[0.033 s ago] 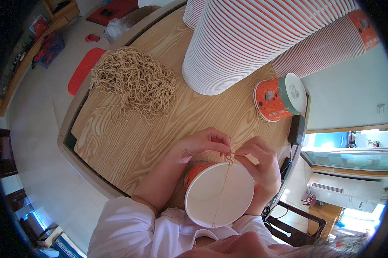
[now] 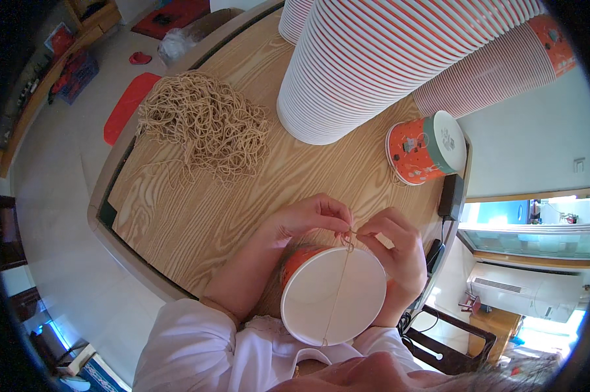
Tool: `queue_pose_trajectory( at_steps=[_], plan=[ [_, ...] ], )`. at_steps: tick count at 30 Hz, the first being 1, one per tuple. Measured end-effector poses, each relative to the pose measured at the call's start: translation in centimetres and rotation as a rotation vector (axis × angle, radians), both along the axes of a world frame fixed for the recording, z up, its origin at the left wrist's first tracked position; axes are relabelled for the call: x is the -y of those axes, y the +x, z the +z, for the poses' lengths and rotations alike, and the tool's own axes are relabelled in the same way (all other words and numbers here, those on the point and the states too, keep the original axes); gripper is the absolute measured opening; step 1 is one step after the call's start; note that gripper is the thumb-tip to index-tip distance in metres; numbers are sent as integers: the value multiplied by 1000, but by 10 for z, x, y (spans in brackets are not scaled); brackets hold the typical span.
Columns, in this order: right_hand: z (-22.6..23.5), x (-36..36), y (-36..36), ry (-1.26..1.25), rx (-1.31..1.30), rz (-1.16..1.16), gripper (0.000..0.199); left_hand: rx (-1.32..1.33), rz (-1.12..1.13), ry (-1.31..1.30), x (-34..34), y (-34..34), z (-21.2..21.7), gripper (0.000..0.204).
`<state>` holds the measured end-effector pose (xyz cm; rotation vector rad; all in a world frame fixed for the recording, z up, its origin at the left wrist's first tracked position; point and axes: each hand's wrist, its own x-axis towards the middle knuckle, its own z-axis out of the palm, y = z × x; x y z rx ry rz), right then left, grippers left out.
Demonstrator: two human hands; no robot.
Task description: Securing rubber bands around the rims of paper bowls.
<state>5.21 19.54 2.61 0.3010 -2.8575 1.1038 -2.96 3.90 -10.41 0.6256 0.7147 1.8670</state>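
Note:
An orange paper bucket [image 2: 301,259] with a white inside rests against my body, its mouth facing up. Across that mouth runs a thin tan cord [image 2: 338,300], with a small loop at the near rim and a knotted tangle at the far rim. My left hand [image 2: 321,215] pinches the cord just beyond the far rim. On the other side, my right hand [image 2: 394,245] grips the same cord between thumb and fingertips, close to the left fingers. Fingers partly hide the knot.
A loose heap of tan cords [image 2: 203,124] lies at the left of the wooden table [image 2: 177,222]. Tall nested stacks of paper buckets [image 2: 380,59] stand at the back. One orange and green bucket [image 2: 425,149] sits at the right, near a black box [image 2: 450,197] by the edge.

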Motion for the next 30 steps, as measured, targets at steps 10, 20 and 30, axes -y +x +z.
queue_pose_trajectory(
  at_steps=[10, 20, 30],
  plan=[
    [5, 3, 8, 0, 44, 61, 22, -26, -2, 66, -5, -1, -13, 11],
    [14, 5, 20, 44, 41, -27, 16, -35, -3, 175, -5, -4, -28, 12],
    [22, 31, 26, 164, 25, 424, 32, -200, -132, 293, 15, -18, -22, 26]
  ],
)
